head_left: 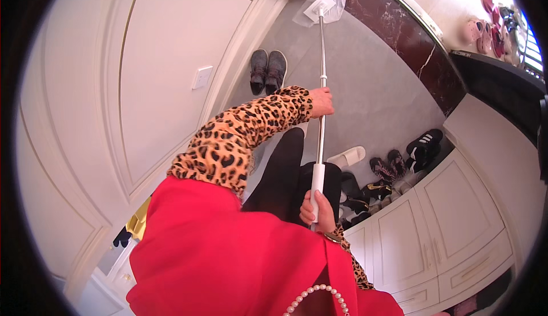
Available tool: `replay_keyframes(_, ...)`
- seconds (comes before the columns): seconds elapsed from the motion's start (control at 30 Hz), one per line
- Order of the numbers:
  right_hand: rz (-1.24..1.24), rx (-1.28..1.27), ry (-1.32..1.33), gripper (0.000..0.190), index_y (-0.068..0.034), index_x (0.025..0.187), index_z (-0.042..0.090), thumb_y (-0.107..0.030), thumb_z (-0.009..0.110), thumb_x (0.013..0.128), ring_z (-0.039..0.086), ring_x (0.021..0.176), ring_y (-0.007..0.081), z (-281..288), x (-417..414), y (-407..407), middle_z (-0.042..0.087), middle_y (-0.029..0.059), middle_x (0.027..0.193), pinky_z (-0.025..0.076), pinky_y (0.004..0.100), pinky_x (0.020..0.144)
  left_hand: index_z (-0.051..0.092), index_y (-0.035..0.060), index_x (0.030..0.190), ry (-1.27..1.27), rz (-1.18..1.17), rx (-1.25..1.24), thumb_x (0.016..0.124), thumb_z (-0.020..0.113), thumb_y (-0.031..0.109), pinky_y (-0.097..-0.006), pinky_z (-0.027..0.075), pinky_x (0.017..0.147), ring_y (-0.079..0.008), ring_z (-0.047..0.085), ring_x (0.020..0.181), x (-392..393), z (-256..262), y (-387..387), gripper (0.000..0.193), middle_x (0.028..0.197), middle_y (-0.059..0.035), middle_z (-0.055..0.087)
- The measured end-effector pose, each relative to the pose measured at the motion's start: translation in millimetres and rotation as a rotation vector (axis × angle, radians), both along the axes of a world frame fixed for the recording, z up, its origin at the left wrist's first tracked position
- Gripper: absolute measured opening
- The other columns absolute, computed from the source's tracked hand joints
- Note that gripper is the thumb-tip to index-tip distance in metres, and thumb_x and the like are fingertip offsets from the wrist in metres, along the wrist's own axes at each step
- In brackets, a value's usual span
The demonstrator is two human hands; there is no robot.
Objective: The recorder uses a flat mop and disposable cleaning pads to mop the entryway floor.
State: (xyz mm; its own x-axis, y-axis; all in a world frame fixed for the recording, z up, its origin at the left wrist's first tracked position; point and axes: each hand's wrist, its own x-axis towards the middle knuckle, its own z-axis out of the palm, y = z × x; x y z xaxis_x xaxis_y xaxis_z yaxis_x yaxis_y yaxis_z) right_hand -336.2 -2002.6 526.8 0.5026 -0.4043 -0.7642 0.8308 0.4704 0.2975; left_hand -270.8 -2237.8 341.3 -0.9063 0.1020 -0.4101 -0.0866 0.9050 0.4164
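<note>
A flat mop with a steel pole [320,140] stretches up the middle of the view. My left hand [321,102], in a leopard-print sleeve, is closed around the pole halfway up, just below a white collar. Lower down, my right hand [317,211] grips the white handle sleeve [318,175]; a watch is on that wrist. The white mop head [320,8] lies on the grey floor [364,72] at the top, with a thin, translucent white sheet [338,12] spreading out around it. It is near the door frame's corner and a dark red marble threshold [398,38].
Dark sneakers [269,70] stand by the white panelled wall [171,59] at left. A white slipper [349,157] and several shoes [387,165] lie before and under the white cabinet [458,204] at right. Beyond the threshold are pink clogs [477,33] and other shoes.
</note>
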Motion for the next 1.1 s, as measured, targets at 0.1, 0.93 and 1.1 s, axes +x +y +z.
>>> replay_keyframes(0.1, -0.061, 0.090, -0.084, 0.026, -0.008, 0.085, 0.042, -0.033, 0.039, 0.085, 0.029, 0.041, 0.0080, 13, 17, 7, 0.033, -0.0006, 0.056, 0.026, 0.0212, 0.037, 0.057, 0.0196, 0.071, -0.030, -0.057, 0.043, 0.059, 0.061, 0.020, -0.0327, 0.034, 0.081, -0.0188, 0.050, 0.081, 9, 3, 12, 0.013, 0.067, 0.0012, 0.053)
replay_keyframes(0.93, -0.460, 0.247, -0.399, 0.037, 0.002, 0.093, 0.041, -0.034, 0.034, 0.087, 0.034, 0.045, 0.0067, 170, -51, -120, 0.035, 0.0002, 0.063, 0.031, 0.0197, 0.035, 0.045, 0.0013, 0.079, 0.185, 2.226, 1.555, 0.073, 0.052, 0.011, -0.0330, 0.043, 0.049, -0.0198, 0.051, 0.057, -56, 58, 70, 0.013, 0.064, -0.0073, 0.049)
replay_keyframes(1.1, 0.267, 0.335, 0.285, 0.029, 0.000, 0.097, 0.040, -0.027, 0.040, 0.086, 0.036, 0.050, 0.0075, 188, -55, -147, 0.040, 0.0016, 0.069, 0.033, 0.0198, 0.038, 0.047, 0.0030, 0.059, 0.220, 2.042, 1.866, 0.070, 0.049, 0.007, -0.0310, 0.038, 0.038, -0.0189, 0.048, 0.044, -61, 67, 60, 0.012, 0.048, -0.0055, 0.047)
